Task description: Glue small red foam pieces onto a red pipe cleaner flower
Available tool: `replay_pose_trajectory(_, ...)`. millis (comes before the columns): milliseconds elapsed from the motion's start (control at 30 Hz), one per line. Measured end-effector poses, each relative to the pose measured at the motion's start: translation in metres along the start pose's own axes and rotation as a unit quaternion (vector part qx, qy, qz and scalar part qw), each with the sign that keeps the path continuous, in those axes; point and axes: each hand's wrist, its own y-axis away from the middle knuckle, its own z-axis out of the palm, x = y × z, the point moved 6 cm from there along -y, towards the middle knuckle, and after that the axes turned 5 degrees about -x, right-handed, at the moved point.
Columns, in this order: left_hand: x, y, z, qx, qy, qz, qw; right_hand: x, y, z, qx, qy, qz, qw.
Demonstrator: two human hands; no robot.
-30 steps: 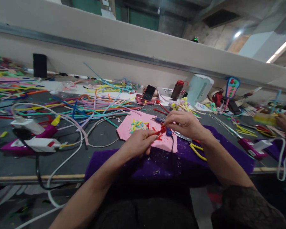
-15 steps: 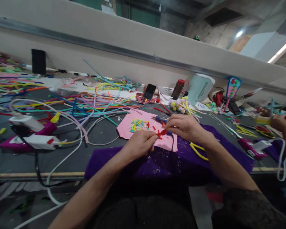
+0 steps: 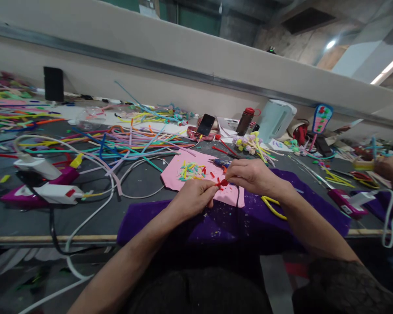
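Observation:
Over a pink sheet [image 3: 173,176], my left hand [image 3: 194,194] pinches one end of a small red fuzzy piece [image 3: 222,183]. The fingertips of my right hand [image 3: 250,174] close on the other end of it. Small yellow, white and teal bits [image 3: 190,171] lie in a pile on the sheet, with red bits scattered beside them. A blue tool [image 3: 220,162] with a pointed tip rests just behind my right hand. The sheet partly covers a purple cloth [image 3: 183,226].
Long coloured stems [image 3: 127,141] and white cables lie to the left, near a purple power strip [image 3: 22,196]. A phone [image 3: 205,125], red-capped bottle [image 3: 245,121] and pale jug [image 3: 277,120] stand behind. Another person's hand [image 3: 391,168] shows at the right edge.
Both hands keep their pinch on the red piece, with only slight finger movement. The view has shifted very slightly.

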Motion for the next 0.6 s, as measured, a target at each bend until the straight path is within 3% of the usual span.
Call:
replay_pose_trajectory(233,0.0003,0.0007,-0.0013,0.003,-0.004,0.0,1.0,-0.001,-0.0021,0.002,-0.021,0.024,0.0,0.999)
replay_pose_trajectory(600,-0.0072,0.0023,0.002,-0.035,0.039,-0.044,0.998,0.0018,-0.0044,0.0092,-0.039,0.052,0.013,0.998)
